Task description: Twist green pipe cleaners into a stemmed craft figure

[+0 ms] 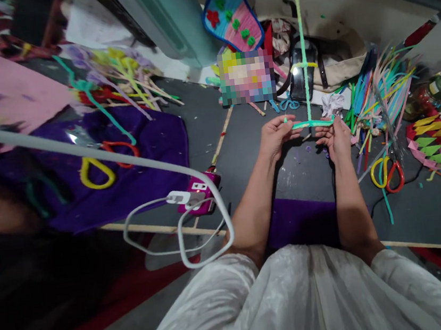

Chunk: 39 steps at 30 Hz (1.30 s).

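Between my two hands is a green pipe cleaner figure [308, 92]. It has a long upright stem, a twisted bar across its lower end and a short yellow piece crossing it higher up. My left hand [274, 138] pinches the left end of the bar between thumb and fingers. At the other end of the bar, my right hand [336, 133] grips with thumb and bent fingers. Behind the stem lies a dark glossy object [302, 82]. A bundle of colourful pipe cleaners [384, 91] is to the right of my right hand.
Scissors with yellow and red handles [387, 175] lie right of my forearm. At left, another pair with a yellow handle [96, 173] rests on purple cloth [155, 157]. A white cable [132, 165] loops near a pink power socket [203, 194]. A glass jar [438, 89] stands at right.
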Each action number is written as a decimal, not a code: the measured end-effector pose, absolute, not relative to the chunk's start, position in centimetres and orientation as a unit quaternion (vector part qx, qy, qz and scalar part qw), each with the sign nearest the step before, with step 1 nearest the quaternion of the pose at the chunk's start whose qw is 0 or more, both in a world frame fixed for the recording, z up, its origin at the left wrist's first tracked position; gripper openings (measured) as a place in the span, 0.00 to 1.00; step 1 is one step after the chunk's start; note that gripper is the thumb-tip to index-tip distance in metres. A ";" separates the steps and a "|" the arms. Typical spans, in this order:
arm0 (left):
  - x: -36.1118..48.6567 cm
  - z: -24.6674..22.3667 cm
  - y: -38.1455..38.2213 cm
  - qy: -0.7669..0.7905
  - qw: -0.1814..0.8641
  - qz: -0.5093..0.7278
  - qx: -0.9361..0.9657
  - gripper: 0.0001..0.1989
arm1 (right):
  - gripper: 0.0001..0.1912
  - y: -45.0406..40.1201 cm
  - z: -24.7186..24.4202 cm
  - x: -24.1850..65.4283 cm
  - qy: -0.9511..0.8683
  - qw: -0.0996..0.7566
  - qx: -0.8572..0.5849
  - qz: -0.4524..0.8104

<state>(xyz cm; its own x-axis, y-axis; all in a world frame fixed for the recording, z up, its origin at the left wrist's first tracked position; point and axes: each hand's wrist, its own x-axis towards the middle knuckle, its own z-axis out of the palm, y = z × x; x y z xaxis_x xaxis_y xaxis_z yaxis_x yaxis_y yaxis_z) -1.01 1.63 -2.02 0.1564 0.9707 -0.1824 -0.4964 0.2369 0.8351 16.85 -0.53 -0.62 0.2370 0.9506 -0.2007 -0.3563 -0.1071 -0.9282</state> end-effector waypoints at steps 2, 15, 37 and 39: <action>-1.1 -2.0 1.7 0.369 0.697 0.528 0.315 0.22 | 0.21 -0.6 -0.5 16.9 -0.299 0.599 -0.503 0.546; -0.9 -2.5 1.9 0.296 0.741 0.531 0.284 0.29 | 0.24 -0.6 -1.1 16.8 -0.305 0.593 -0.516 0.538; -1.4 -2.4 1.6 0.295 0.731 0.525 0.320 0.46 | 0.20 -0.3 -2.1 17.3 -0.341 0.588 -0.566 0.467; -1.6 -2.2 1.5 0.296 0.738 0.515 0.320 0.46 | 0.19 -0.4 -1.8 17.4 -0.351 0.605 -0.574 0.425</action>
